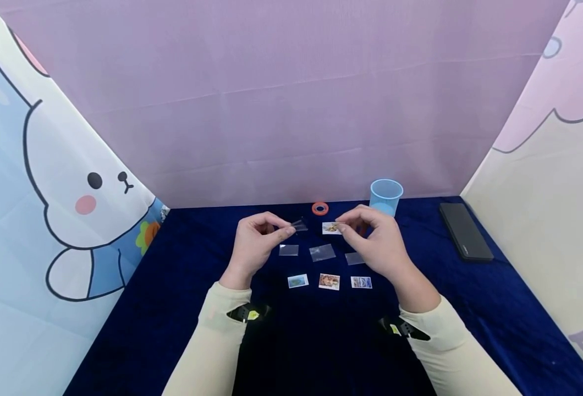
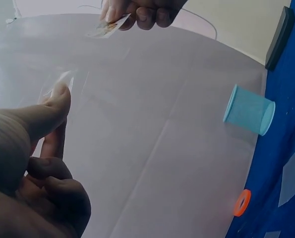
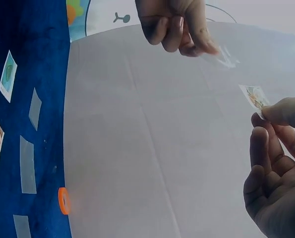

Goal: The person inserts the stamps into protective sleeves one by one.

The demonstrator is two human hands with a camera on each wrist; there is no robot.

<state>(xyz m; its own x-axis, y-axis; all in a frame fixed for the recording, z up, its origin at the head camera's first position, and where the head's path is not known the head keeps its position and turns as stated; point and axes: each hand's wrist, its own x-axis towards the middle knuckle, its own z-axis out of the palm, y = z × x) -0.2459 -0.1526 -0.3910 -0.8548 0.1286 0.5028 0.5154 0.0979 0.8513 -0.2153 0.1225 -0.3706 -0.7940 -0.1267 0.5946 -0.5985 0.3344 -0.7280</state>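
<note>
1. Head view: the left hand (image 1: 259, 242) pinches a small clear plastic film piece (image 1: 300, 225), its grip together, thumb against finger. The right hand (image 1: 378, 239) has its grip clamped on a small white-bordered picture card (image 1: 330, 227). Card and film are apart. On the dark-blue cloth-covered bench (image 1: 163, 275), three flat clear plastic rectangles (image 1: 322, 252) lie in a row; nearer the person lie three small printed colour cards (image 1: 329, 281). Behind are an orange-red ring (image 1: 315, 209) and a light-blue round cup (image 1: 392, 203); a dark-grey flat oblong case (image 1: 466, 231) lies at the right.
2. Left wrist view: the left thumb presses the film, which stands out past its tip; across from it, the right fingers hold the tilted card.
3. Right wrist view: the right thumb and finger pinch the card at its lower end; the film juts from the left fingertips, near the card but not touching.
</note>
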